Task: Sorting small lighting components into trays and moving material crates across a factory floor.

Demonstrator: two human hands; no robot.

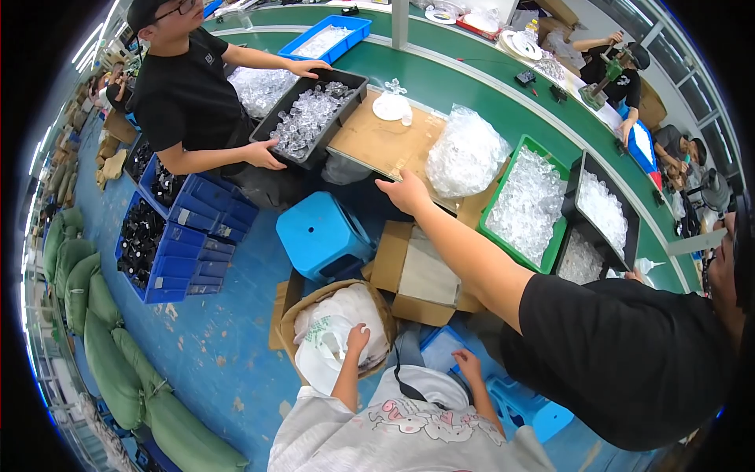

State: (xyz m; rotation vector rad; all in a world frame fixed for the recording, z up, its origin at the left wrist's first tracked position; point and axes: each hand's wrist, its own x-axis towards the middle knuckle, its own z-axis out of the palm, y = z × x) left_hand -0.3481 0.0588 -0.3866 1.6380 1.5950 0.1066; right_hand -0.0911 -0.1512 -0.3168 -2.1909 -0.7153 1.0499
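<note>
My left hand point(359, 338) is over a white plastic bag point(318, 346) with green print, its fingers loosely bent and no object seen in them. That bag lies on pale material in a round-edged brown container point(387, 311) by my lap. My right hand point(467, 364) hovers beside a small blue tray point(442, 348), with loosely bent fingers and nothing visible in them. Left of the table, a co-worker in black holds a black crate point(352, 85) of clear plastic parts with both hands. Another person's hand point(407, 193), reaching from the right, touches the edge of a wooden board point(373, 141).
A blue stool point(318, 232) and an open cardboard box point(425, 275) stand ahead of me. Stacked blue crates point(177, 259) and green sacks point(110, 370) line the left. Clear parts fill a green crate point(525, 212) near a bulging clear bag point(464, 153).
</note>
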